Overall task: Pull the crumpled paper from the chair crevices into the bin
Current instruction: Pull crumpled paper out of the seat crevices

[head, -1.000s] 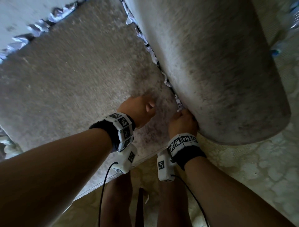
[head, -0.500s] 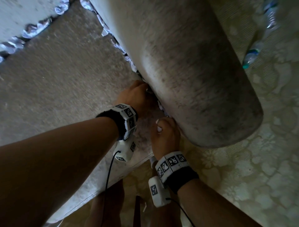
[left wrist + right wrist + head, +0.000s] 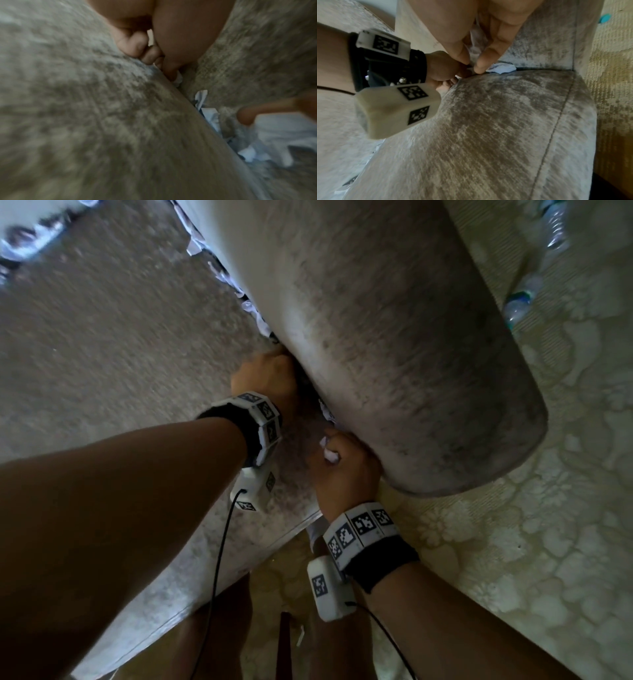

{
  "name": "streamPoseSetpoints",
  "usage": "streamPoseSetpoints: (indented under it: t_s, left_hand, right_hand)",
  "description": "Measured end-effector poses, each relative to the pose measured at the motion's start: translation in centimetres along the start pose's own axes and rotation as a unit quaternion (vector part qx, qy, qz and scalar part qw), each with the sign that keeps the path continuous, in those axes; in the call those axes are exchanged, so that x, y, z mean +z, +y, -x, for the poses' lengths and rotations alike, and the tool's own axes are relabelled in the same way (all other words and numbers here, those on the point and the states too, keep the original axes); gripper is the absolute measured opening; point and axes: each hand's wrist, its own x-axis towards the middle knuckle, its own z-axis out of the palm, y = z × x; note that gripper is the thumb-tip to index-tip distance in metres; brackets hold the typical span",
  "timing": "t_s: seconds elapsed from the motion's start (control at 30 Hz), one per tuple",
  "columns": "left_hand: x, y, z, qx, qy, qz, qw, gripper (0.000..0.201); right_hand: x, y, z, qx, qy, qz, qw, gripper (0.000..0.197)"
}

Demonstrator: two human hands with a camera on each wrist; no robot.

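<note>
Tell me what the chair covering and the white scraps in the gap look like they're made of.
Chair armrest: looks like a plush velvet or chenille fabric, matte grey-beige, with brushed nap streaks and a stitched seam. Scraps: thin white paper, judging by sharp creases and torn edges; the right hand holds a wad.

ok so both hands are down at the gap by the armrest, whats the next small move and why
Probably draw the left hand up and out with the scrap its fingertips seem to pinch in the crevice. More crumpled paper lies wedged along the gap between seat cushion and armrest, and the right hand already holds a wad. No bin is in view.
</note>
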Motion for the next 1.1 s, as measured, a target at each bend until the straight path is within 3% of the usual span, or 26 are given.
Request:
streamPoseSetpoints:
  t_s: [0.1, 0.3, 0.37, 0.57, 0.67, 0.8, 0.87, 1.03, 1.1]
  left_hand:
    - [1.1, -1.2, 1.1, 0.073, 0.003, 0.003, 0.997, 0.036]
    - [0.9, -2.6, 3.9, 0.092, 0.013, 0.092, 0.991, 0.013]
    - [0.3, -2.8, 4.8, 0.087, 0.008, 0.099, 0.991, 0.017]
    - [0.2, -3.4, 6.4, 0.052, 0.022, 0.137, 0.989, 0.016]
    - [0.6, -3.6, 6.8, 0.053, 0.036, 0.148, 0.987, 0.02]
    - [1.5, -4.1, 7.0, 0.039, 0.022, 0.144, 0.989, 0.015]
    - [1.9, -4.7, 7.3, 0.033, 0.008, 0.165, 0.986, 0.013]
    - [2.1, -6.9, 8.2, 0.029, -0.003, 0.18, 0.983, 0.022]
    - [2.0, -7.8, 8.5, 0.013, -0.008, 0.178, 0.984, 0.024]
  right_hand:
    - [0.0, -0.2, 0.1, 0.013, -0.024, 0.012, 1.0, 0.024]
    - [0.3, -1.1, -0.3, 0.004, -0.008, 0.065, 0.998, 0.036]
    - [0.3, -1.5, -0.2, 0.008, -0.003, 0.079, 0.997, 0.035]
    - [0.3, -1.6, -0.2, 0.088, -0.053, 0.096, 0.99, 0.026]
    - [-0.1, -2.4, -0.3, 0.141, -0.115, 0.092, 0.979, 0.004]
    - [0.1, -3.8, -0.2, 0.151, -0.149, 0.06, 0.975, 0.051]
    - [0.5, -4.1, -0.6, 0.142, -0.153, 0.068, 0.976, 0.065]
    - [1.8, -4.2, -2.4, 0.136, -0.132, 0.122, 0.974, 0.072]
    - [3.0, -3.3, -3.1, 0.146, -0.11, 0.151, 0.971, 0.049]
